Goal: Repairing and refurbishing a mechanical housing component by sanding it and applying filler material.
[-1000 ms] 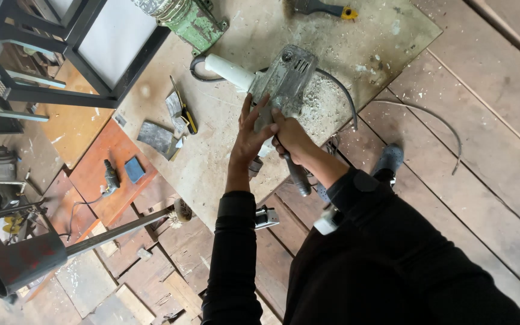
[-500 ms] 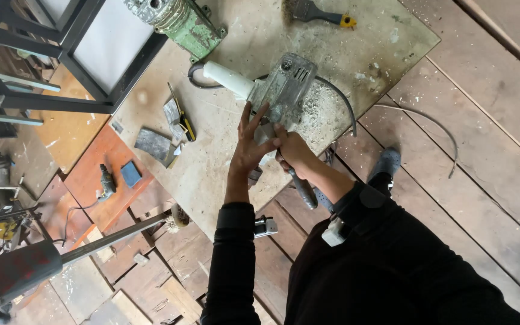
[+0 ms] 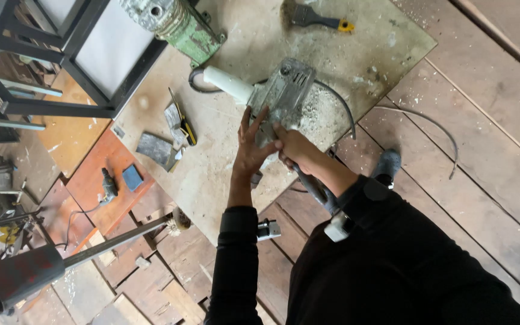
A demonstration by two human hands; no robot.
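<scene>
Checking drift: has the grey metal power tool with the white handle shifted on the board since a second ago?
No clear shift. The grey metal power tool sits the same way relative to the green motor and brush, both hands on it.

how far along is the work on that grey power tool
Done: nothing can be told for certain; dust lies on the board. In hand: both the left hand and right hand grip the grey power tool. Left: the brush lies untouched.
</scene>
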